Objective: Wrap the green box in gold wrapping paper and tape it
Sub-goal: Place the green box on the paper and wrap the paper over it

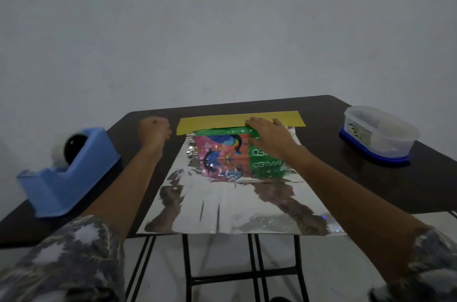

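The green box [222, 151] sits at the 12 o'clock end of the wrapping paper [222, 200], which lies silver side up on the bench [333, 178]. The right hand [269, 135] rests on the box with its fingers straight. At the box's 9 o'clock, the left hand [154, 130] is curled into a fist.

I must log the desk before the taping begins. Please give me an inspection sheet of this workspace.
Surface: dark table, paper overhangs its near edge.
Job's things: green box on wrapping paper, silver side up, gold strip at far edge; blue tape dispenser at left.
Clutter: plastic container, blue lid, at right.
Fingers: right hand flat on box; left hand a fist, nothing seen in it.
Cables: nothing seen.
Surroundings: plain wall, pale floor.
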Action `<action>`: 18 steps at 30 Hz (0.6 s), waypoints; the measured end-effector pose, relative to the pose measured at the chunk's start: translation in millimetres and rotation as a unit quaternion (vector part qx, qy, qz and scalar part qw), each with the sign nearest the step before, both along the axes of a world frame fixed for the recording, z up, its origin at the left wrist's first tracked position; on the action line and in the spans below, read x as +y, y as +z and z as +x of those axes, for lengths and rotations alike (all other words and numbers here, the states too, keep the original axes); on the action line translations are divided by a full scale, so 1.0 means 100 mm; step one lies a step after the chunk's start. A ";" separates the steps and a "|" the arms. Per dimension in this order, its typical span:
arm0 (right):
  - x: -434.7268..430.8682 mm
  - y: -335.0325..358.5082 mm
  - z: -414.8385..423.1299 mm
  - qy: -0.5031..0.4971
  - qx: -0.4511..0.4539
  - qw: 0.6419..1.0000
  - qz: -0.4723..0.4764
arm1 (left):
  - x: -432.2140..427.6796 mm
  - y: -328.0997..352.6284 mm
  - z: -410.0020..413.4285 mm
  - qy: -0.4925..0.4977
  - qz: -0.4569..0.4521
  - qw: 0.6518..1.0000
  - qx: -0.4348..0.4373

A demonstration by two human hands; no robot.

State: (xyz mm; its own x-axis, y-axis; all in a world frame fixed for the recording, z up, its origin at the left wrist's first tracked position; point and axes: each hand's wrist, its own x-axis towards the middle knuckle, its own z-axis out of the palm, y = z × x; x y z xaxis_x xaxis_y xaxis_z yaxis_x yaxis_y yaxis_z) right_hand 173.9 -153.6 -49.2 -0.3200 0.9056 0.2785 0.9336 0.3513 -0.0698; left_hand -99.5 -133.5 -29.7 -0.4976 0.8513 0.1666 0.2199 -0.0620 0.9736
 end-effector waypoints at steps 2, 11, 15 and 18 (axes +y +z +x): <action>0.01 -0.02 0.00 0.003 0.001 1.000 0.008 | -0.14 -0.11 0.08 -0.105 -0.125 0.986 -0.020; -0.03 -0.01 -0.03 -0.015 0.005 1.000 0.008 | -0.27 -0.48 0.45 -0.135 -0.054 0.983 -0.108; -0.04 0.02 -0.04 -0.019 -0.001 1.000 0.007 | -0.40 -0.52 0.58 -0.160 -0.015 0.962 -0.221; -0.04 0.01 -0.05 -0.020 0.011 1.000 0.010 | -0.35 -0.53 0.54 -0.164 -0.001 0.962 -0.217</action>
State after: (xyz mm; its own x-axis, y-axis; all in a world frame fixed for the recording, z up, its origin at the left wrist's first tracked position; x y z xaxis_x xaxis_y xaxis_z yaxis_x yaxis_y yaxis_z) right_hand 169.1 -157.5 -47.8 -0.2763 0.9121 0.3028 0.9455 0.3144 -0.0846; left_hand -45.7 -168.8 -83.0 -0.2240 0.9746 0.0009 -0.2388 -0.0558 0.9695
